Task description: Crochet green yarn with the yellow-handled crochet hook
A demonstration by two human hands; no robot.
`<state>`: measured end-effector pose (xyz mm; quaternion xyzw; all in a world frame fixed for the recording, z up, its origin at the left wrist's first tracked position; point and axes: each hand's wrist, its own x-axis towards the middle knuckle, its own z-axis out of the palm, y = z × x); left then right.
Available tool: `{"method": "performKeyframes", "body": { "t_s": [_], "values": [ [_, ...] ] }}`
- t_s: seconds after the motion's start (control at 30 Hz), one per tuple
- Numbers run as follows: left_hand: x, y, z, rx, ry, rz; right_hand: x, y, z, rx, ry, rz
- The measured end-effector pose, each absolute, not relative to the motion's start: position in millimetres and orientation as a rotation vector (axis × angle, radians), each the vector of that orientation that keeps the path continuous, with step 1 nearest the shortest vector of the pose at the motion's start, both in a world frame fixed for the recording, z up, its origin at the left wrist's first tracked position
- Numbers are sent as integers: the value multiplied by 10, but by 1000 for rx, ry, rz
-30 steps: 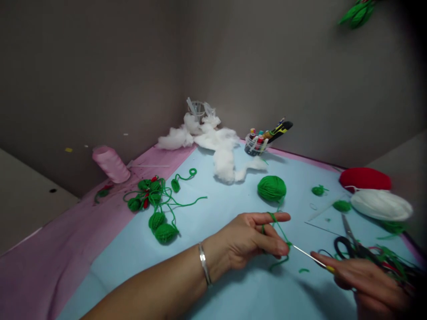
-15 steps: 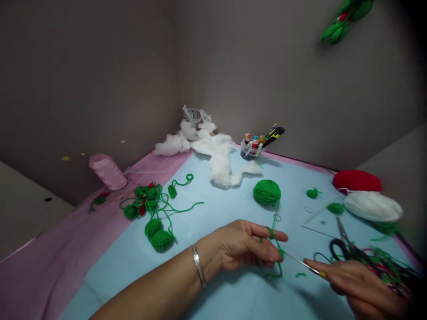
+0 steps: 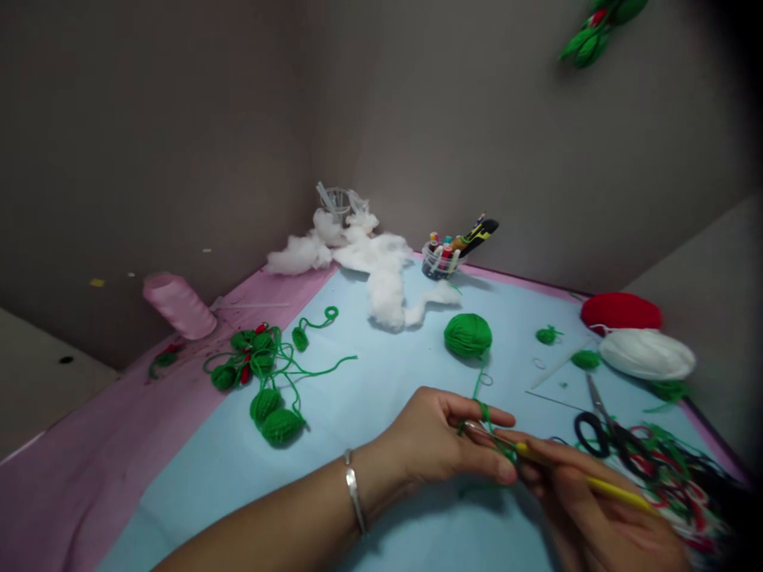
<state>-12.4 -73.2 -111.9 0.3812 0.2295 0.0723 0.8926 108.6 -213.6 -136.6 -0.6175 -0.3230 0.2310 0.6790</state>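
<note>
My left hand [image 3: 447, 437] is low in the middle, wearing a silver bangle. Its forefinger is stretched out with green yarn [image 3: 484, 413] looped round it, and its thumb and other fingers pinch the strand. That strand runs up to a green yarn ball [image 3: 468, 334] on the light blue sheet [image 3: 369, 397]. My right hand [image 3: 590, 508] is closed on a yellow-handled crochet hook [image 3: 602, 486], whose metal tip sits in the yarn at my left fingers. The two hands touch.
Black-handled scissors [image 3: 599, 421] lie right of the hands beside a tangle of coloured yarn [image 3: 679, 485]. Red [image 3: 620, 310] and white yarn skeins [image 3: 647, 353] sit at right. Green crocheted pieces [image 3: 262, 373], a pink spool [image 3: 179, 306], white stuffing [image 3: 381, 266] and a tool cup [image 3: 444, 258] lie farther back.
My right hand has moved left with the hook, closing the gap until it meets my left fingers. The view has shifted slightly, so the table items sit a little further left.
</note>
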Motion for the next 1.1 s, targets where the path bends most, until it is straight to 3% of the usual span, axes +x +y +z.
{"method": "performKeyframes", "body": {
  "t_s": [0.13, 0.5, 1.1],
  "values": [
    [-106, -738, -1103, 780, 488, 233, 1056, -2008, -1213, -1249, -551, 775],
    [-137, -701, -1034, 772, 575, 277, 1119, -2096, -1205, -1331, -305, 862],
    [-139, -700, -1034, 803, 556, 308, 1124, -2257, -1283, -1314, -710, 633]
  ]
}}
